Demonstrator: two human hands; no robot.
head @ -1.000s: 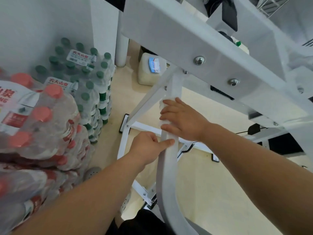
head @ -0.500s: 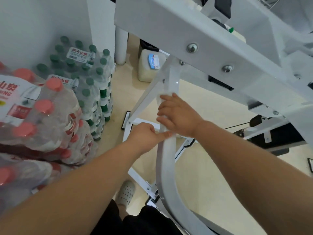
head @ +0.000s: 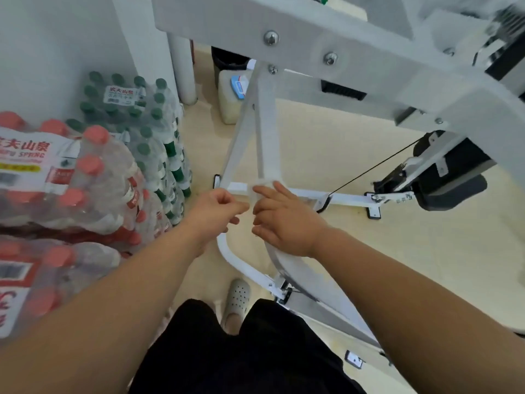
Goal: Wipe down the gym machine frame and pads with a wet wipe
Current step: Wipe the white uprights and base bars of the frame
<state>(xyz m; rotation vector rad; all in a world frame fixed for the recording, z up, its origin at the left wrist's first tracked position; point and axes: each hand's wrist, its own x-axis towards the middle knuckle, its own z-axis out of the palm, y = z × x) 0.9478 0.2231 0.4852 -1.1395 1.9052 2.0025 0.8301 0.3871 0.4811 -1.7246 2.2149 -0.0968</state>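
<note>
Your right hand (head: pixel 287 223) presses a white wet wipe (head: pixel 262 184) flat against the curved white post of the gym machine frame (head: pixel 265 132), fingers spread over it. Your left hand (head: pixel 214 211) sits just beside it, curled into a loose fist with the thumb touching the post. Shrink-wrapped packs of bottled water (head: pixel 93 177) are stacked on the floor to your left.
</note>
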